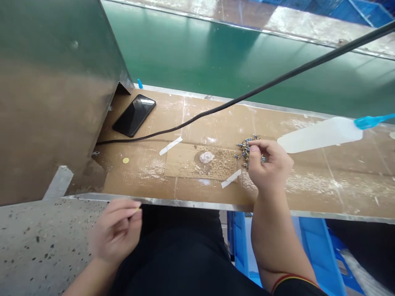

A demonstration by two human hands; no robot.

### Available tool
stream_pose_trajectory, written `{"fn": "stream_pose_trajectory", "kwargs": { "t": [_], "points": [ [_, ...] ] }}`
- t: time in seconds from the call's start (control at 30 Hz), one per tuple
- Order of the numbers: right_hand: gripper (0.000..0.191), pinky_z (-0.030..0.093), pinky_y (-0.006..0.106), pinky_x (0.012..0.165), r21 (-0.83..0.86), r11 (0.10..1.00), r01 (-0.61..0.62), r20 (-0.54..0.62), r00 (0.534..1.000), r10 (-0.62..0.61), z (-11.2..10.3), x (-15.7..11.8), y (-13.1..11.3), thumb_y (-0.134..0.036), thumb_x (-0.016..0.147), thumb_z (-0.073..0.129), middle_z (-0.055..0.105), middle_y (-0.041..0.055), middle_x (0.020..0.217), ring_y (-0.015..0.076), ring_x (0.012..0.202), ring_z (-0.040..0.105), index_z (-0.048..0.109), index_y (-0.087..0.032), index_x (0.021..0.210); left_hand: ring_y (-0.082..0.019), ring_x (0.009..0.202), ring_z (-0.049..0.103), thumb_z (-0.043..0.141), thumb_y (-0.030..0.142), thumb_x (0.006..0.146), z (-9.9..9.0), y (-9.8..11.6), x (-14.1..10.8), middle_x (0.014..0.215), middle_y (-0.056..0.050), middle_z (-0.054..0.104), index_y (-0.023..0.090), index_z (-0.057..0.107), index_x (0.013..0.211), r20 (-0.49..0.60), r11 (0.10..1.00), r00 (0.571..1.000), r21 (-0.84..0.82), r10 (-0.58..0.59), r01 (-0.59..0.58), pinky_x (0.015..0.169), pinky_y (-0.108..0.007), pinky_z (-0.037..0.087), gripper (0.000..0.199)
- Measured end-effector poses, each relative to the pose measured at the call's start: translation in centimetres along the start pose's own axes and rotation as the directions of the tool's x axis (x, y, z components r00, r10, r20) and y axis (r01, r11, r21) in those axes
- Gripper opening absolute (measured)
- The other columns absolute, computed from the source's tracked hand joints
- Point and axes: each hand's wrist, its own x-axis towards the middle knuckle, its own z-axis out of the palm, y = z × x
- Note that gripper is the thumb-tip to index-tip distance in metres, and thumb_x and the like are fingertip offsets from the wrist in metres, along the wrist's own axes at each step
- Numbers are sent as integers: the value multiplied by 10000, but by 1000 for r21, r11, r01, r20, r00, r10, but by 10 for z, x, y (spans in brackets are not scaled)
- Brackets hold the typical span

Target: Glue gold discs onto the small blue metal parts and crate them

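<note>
My left hand is in front of the table's near edge, thumb and fingers pinched on a small yellow piece, mostly covered by the fingertips. My right hand is at a pile of small brass-coloured and blue metal parts, its thumb and forefinger closed together. Whether a part sits between those fingertips cannot be made out. Left of the pile lies a cardboard piece strewn with small brownish bits, with a clear, glossy lump in a dark wet-looking spot. A yellow disc lies farther left.
A black phone lies at the back left beside a large metal panel. A black cable crosses above the table. White tape strips flank the cardboard. At right is a white bottle with a blue nozzle; blue bins stand below.
</note>
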Motion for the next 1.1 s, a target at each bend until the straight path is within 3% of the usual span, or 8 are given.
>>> {"fn": "stream_pose_trajectory", "kwargs": {
  "t": [0.03, 0.1, 0.2, 0.3, 0.47, 0.67, 0.87, 1.1],
  "points": [
    [178, 584, 370, 682, 22, 1000, 6, 23, 1000, -7, 0, 4, -8, -312, 988, 562, 754, 43, 844, 216, 703, 707, 722, -249, 941, -174, 781, 710, 757, -22, 771, 16, 2, 5, 926, -27, 746, 203, 679, 1012, 52, 997, 996, -43, 69, -66, 667, -294, 611, 339],
    [159, 574, 361, 676, 71, 997, 36, 70, 997, -41, 3, 11, -22, -266, 978, 560, 741, 30, 833, 205, 694, 696, 716, -253, 951, -158, 792, 710, 673, -44, 823, 50, 9, 19, 908, -36, 726, 180, 658, 1043, 53, 982, 994, -168, 96, -86, 666, -268, 603, 314],
    [166, 563, 355, 679, 128, 986, 110, 98, 988, -123, 16, 13, -37, -224, 963, 546, 722, 20, 809, 195, 679, 670, 707, -252, 935, -151, 796, 699, 661, 22, 901, 93, 17, 34, 886, -37, 712, 185, 666, 1033, 58, 953, 998, -301, 36, -17, 679, -260, 600, 210],
    [180, 555, 359, 692, 179, 974, 136, 138, 977, -162, 32, 5, -42, -219, 974, 527, 713, 19, 801, 198, 696, 661, 697, -248, 924, -138, 765, 683, 662, 95, 949, 113, 17, 34, 868, -33, 705, 188, 675, 1005, 93, 935, 992, -336, -83, 110, 667, -245, 583, 109],
    [225, 555, 378, 736, 234, 967, 98, 170, 976, -140, 42, -9, -37, -199, 978, 491, 718, 31, 837, 220, 779, 680, 697, -248, 903, -132, 743, 660, 671, 124, 956, 114, 9, 28, 865, -41, 706, 183, 688, 1007, 154, 918, 983, -366, -104, 155, 661, -246, 568, 80],
    [213, 510, 352, 631, 246, 952, 184, 222, 945, -240, 39, -8, -36, -158, 915, 493, 674, 10, 733, 196, 667, 641, 659, -248, 817, -135, 761, 665, 652, 149, 977, 112, 9, 31, 855, -38, 700, 182, 696, 999, 196, 895, 966, -380, -170, 234, 688, -257, 565, 59],
    [202, 487, 336, 604, 232, 953, 195, 243, 937, -251, 41, -9, -37, -158, 919, 503, 660, 2, 728, 184, 637, 617, 654, -248, 822, -125, 723, 644, 663, 146, 964, 112, 9, 28, 825, -20, 699, 186, 701, 992, 195, 892, 965, -384, -173, 238, 675, -255, 543, 61],
    [198, 508, 333, 643, 199, 943, 266, 179, 937, -302, 43, -10, -37, -112, 910, 526, 655, 4, 752, 195, 695, 628, 648, -250, 838, -112, 719, 629, 663, 130, 957, 112, 9, 27, 839, -17, 710, 180, 699, 992, 197, 894, 967, -384, -164, 230, 684, -246, 534, 71]
  ]
}}
